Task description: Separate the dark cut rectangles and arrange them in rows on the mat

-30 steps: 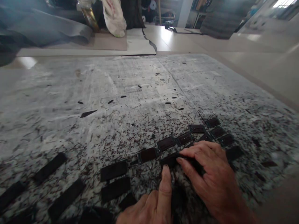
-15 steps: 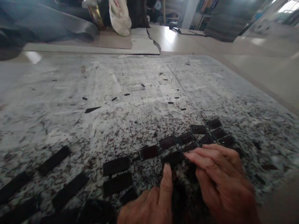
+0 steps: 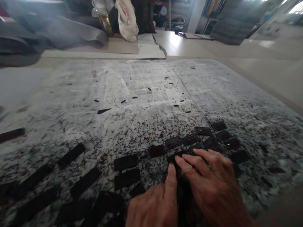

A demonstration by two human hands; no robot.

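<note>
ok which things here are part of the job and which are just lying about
Likely in the job:
dark piece at the fingers of the left hand and right hand
other dark strips

Seemingly just lying about:
pointed scrap
bottle
white bag
grey cloth

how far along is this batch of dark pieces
Likely done: the pieces with pale-edged borders, grouped just beyond the hands. In hand: one dark piece under the fingertips of the left hand and right hand. Probably left: the plain dark pieces scattered toward the left, showing no such border. The total can't be told.
</note>
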